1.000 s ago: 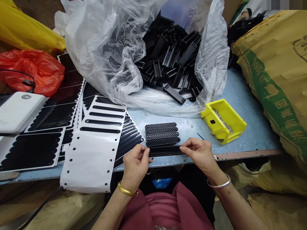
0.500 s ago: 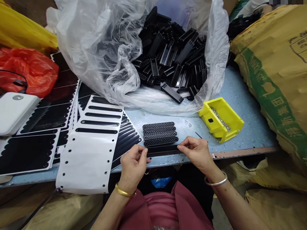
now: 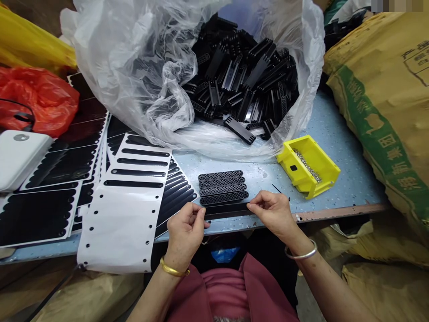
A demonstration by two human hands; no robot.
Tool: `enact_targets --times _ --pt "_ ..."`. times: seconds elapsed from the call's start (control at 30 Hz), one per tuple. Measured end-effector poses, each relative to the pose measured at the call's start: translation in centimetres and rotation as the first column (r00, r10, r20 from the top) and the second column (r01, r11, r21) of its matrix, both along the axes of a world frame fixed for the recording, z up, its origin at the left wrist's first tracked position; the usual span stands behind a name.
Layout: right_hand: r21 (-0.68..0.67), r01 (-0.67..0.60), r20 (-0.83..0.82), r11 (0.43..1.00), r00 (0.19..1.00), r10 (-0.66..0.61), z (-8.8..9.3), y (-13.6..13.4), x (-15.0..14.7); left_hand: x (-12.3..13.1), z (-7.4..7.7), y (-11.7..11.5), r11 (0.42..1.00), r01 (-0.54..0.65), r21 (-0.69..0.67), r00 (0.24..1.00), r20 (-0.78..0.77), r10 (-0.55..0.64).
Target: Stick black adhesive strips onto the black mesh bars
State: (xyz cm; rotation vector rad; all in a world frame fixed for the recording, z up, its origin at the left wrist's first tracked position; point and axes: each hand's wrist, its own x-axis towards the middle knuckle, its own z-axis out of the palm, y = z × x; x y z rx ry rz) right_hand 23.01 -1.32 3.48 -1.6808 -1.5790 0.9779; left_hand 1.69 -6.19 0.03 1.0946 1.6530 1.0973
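Between my two hands a black strip is stretched level along the table's front edge. My left hand pinches its left end with thumb and forefinger. At the other end, the fingertips of my right hand are pressed together on it. Just behind the strip, several black plastic bars with a lattice surface lie side by side, and the strip is very close to the front one; whether they touch I cannot tell. To the left is a white backing sheet with several black stickers at its upper end.
A clear plastic bag full of black plastic parts stands at the back. A yellow bin with small metal pieces is on the right, beside a large sack. Sticker sheets, a white device and a red bag lie left.
The view has shifted very slightly. Both hands keep their pinch on the strip in nearly the same place.
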Motion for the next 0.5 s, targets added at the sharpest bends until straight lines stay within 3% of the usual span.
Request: enact_targets --times 0.27,0.5 --pt "-0.016 0.007 -0.012 1.0 1.0 -0.007 -0.11 0.11 -0.1 -0.04 -0.03 -0.08 1.0 0.001 0.009 1.0 -0.009 -0.001" --pt "-0.093 0.085 -0.077 0.992 0.993 -0.092 -0.29 0.3 -0.3 -0.12 -0.06 -0.1 1.0 0.014 0.015 1.0 -0.009 -0.014"
